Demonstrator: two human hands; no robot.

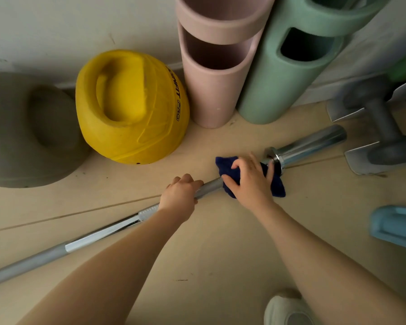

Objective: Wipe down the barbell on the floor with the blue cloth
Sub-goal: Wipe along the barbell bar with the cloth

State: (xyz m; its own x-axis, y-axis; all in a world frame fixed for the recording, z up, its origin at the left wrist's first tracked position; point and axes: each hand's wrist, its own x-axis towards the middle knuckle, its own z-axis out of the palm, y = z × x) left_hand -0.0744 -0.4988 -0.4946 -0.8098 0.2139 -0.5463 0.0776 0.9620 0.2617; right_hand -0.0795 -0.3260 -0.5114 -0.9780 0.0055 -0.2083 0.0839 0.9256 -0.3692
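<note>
Barbell (99, 234), chrome, laid slantwise on floor (220, 254); steadied mid-shaft by left hand (179, 197), fingers curled over; blue cloth (277, 184) wrapped round shaft beside collar under gripping right hand (251, 181); wiping judged underway, end sleeve and long near shaft seemingly outstanding.

Soft, even daylight fills the scene; shadows are faint. Bright glare streaks the chrome barbell (309, 146) sleeve at far right. Wide-angle distortion bends the edges, where the grey dumbbell (382, 127) and blue object (396, 226) at right blur.
</note>
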